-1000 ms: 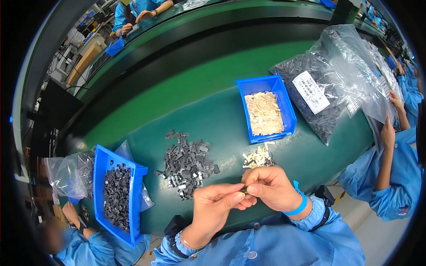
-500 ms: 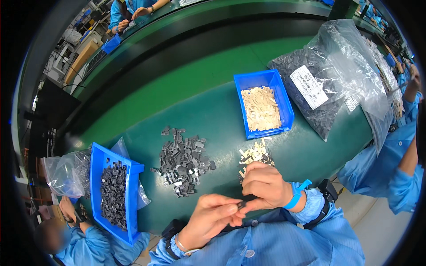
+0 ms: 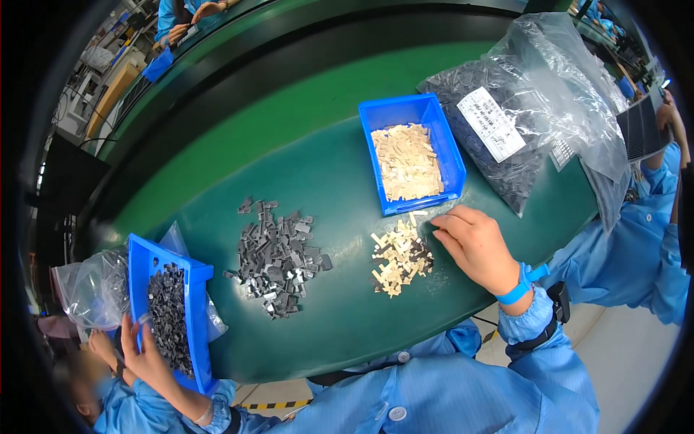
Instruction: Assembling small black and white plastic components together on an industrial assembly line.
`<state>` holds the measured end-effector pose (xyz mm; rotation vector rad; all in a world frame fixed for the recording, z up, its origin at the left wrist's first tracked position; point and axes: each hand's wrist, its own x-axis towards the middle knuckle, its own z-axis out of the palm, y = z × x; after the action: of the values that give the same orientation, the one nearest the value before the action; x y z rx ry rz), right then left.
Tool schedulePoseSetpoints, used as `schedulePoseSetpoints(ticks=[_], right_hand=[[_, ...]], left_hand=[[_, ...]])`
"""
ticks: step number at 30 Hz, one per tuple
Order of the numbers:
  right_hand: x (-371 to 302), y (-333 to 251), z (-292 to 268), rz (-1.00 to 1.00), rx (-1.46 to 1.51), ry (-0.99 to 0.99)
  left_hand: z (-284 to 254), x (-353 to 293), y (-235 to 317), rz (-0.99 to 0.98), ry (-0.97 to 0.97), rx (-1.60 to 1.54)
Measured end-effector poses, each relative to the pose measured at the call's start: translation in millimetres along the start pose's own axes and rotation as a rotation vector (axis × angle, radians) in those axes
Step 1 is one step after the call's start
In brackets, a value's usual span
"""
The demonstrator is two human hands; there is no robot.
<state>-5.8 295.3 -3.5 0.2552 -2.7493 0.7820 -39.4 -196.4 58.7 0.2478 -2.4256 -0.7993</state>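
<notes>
Right hand: fingers together, reaching into beige pile near bench front edge, picking.
Left hand: not showing.
Grey pile: lying alongside, sorted apart.

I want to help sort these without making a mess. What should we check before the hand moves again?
1. Right hand at the small loose pile of flat beige pieces: ok, its fingertips touch the pile's edge.
2. A piece pinched in the right hand: cannot tell, the fingers hide it.
3. Left hand at the blue plastic bin of dark grey pieces: ok, it rests at the bin's near end, fingers spread.
4. Loose pile of dark grey pieces apart from the beige pile: ok, bare green table shows between them.
5. Blue plastic bin of beige pieces close by: ok, it sits just beyond the beige pile.
</notes>
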Motion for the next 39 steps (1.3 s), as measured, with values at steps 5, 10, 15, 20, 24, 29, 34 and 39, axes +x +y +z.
schedulePoseSetpoints(ticks=[5, 10, 15, 20, 24, 29, 34, 39], right_hand=[[4.0, -2.1, 17.6, 0.001, -0.009, 0.005], [4.6, -7.7, 19.7, 0.01, 0.007, 0.001], [11.6, -14.1, 29.7, 0.075, -0.089, -0.034], [14.7, -15.8, 35.0, 0.113, -0.057, -0.04], [14.0, -15.8, 36.3, 0.099, -0.037, 0.013], [15.1, -28.0, 12.8, 0.201, 0.421, 0.018], [11.9, -56.7, -5.4, 0.293, 0.941, -0.157], [12.2, -69.1, -3.9, 0.106, 0.925, -0.215]], left_hand=[[19.7, -9.7, 24.4, 0.211, 0.032, 0.302], [42.0, -31.0, 81.4, 0.39, 0.037, 0.128], [80.8, -72.0, 128.6, 0.545, -0.281, -0.085], [108.1, -97.6, 147.4, 0.544, -0.482, -0.335], [121.0, -106.6, 157.0, 0.564, -0.583, -0.455], [127.7, -115.2, 174.6, 0.369, -0.705, -0.609], [131.4, -117.3, 190.3, 0.025, -0.982, -0.857], [126.6, -120.2, 187.1, -0.129, -1.059, -1.074]])
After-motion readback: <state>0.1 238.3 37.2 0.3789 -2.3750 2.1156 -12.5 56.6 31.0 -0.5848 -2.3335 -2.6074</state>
